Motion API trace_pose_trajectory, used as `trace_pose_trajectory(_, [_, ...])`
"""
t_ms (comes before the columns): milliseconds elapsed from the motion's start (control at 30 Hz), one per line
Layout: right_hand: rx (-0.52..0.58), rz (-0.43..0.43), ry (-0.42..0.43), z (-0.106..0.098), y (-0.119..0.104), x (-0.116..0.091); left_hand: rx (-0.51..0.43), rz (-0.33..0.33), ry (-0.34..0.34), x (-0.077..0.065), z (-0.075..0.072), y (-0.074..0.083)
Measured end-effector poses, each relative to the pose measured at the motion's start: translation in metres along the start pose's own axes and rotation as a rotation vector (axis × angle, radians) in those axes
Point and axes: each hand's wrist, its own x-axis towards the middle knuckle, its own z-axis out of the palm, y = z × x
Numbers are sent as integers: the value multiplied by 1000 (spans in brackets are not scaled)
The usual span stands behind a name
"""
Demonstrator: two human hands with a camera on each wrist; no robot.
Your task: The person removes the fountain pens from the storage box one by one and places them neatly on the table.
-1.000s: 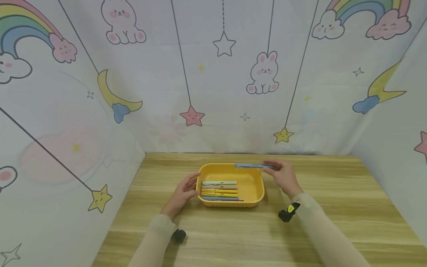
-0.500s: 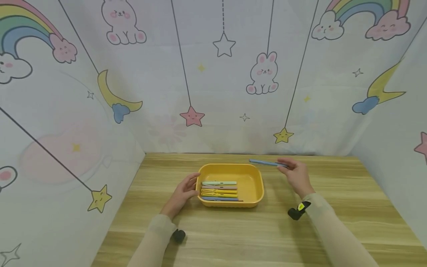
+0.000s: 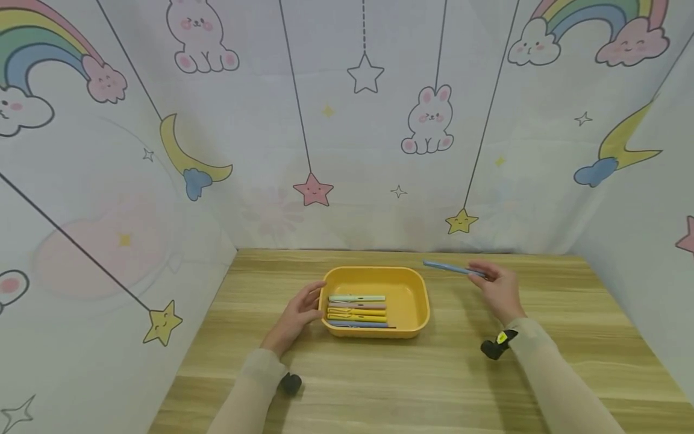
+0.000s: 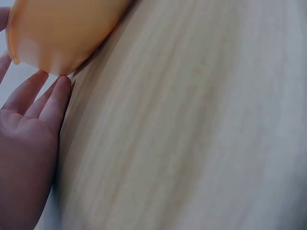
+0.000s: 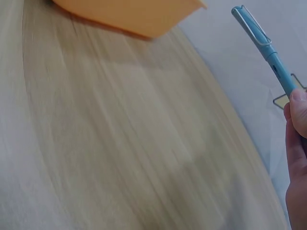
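Note:
In the head view, a yellow plastic basket [image 3: 409, 304] stands on the wooden table. Several capped pens lie side by side in its left part: a pale green pen [image 3: 358, 298], a pinkish one, yellow ones and a blue pen [image 3: 358, 323] nearest the front wall. My left hand [image 3: 293, 316] rests its fingertips on the outside of the basket's left end, fingers fairly straight, as the left wrist view also shows. To the right of the basket, my right hand [image 3: 497, 291] pinches a blue pen [image 5: 261, 40] by one end, above the table. Its clipped cap points left, towards the basket.
A pale cloth wall [image 3: 358, 223] with cartoon prints rises behind the table [image 3: 379, 386] and along both sides. Small black wrist cameras [image 3: 291, 383] sit on both wrists.
My right hand has carried the blue pen to the right, from over the basket's back right rim to beside it. My left hand and the basket have stayed in place.

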Motion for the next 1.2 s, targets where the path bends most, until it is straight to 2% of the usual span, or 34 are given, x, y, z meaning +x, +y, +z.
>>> trace_pose_trajectory(233, [14, 40, 2, -1, 19, 0, 0, 19, -11, 1, 0, -1])
trace_pose_trajectory(500, [-78, 59, -46, -3, 39, -1, 9, 29, -14, 1, 1, -2])
trace_pose_trajectory(733, [-216, 8, -81, -4, 45, -3, 16, 24, -2, 0, 1, 0])
trace_pose_trajectory(967, [-353, -132, -77, -1, 49, 0, 7, 23, -14, 1, 0, -3])
trace_pose_trajectory(1200, [-384, -170, -74, 3, 51, 5, 2, 26, -15, 1, 0, -2])
